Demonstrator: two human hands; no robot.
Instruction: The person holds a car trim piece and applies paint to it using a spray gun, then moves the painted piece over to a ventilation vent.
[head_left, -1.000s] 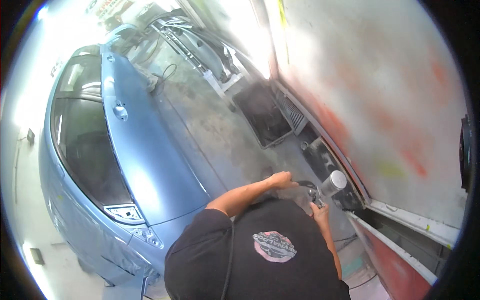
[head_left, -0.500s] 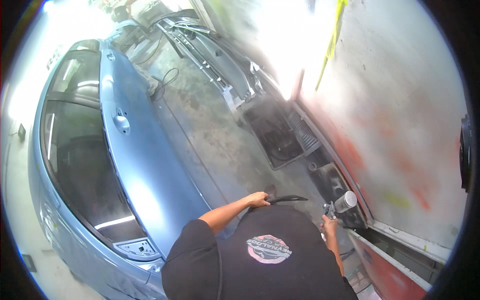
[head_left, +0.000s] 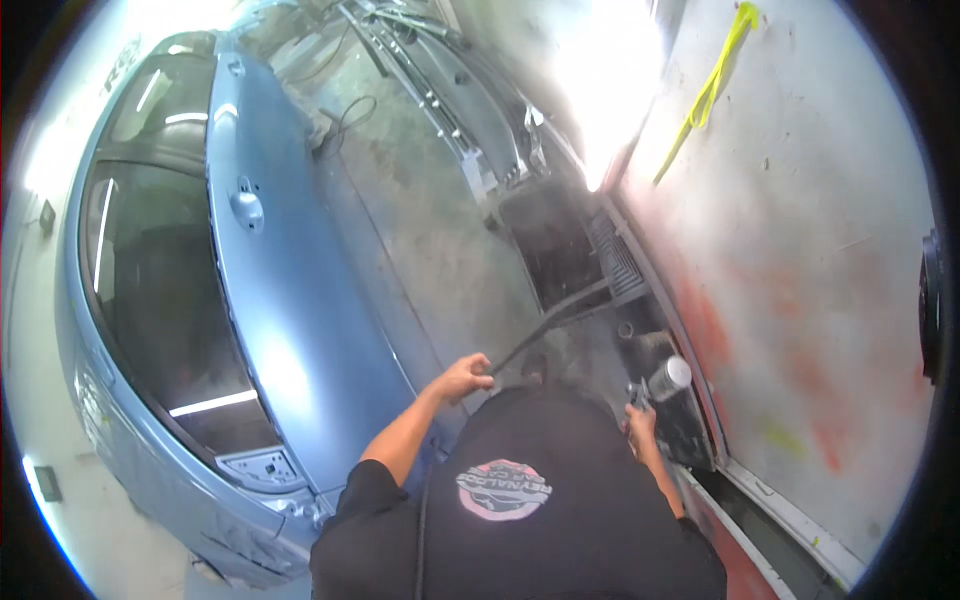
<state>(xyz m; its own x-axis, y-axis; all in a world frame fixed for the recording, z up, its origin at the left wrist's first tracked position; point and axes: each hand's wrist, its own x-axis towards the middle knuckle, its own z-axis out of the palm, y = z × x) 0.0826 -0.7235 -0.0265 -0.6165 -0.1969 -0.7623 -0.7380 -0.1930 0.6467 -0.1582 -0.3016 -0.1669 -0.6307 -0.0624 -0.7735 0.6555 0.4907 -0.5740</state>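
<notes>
A person in a dark top (head_left: 590, 480) holds a spray gun (head_left: 637, 394) in the right hand (head_left: 641, 430), near a paint-smudged wall (head_left: 825, 190), the grip closed around the gun's lower part. On the other side, the left hand (head_left: 464, 379) curls its fingers at the near end of a dark hose (head_left: 550, 319); whether that grip pinches the line or merely meets it cannot be told. The gun looks rigid and manageable one-handed, though its pale cup (head_left: 672, 377) probably makes it top-heavy and a knock could harm its fittings; the handle is the place to hold. The hose should bend softly and may drag. In view: one gun, one cup, one such hose, one blue car (head_left: 300, 270) with two door handles (head_left: 247, 211), one black tray (head_left: 553, 238), one yellow cord (head_left: 707, 100)
</notes>
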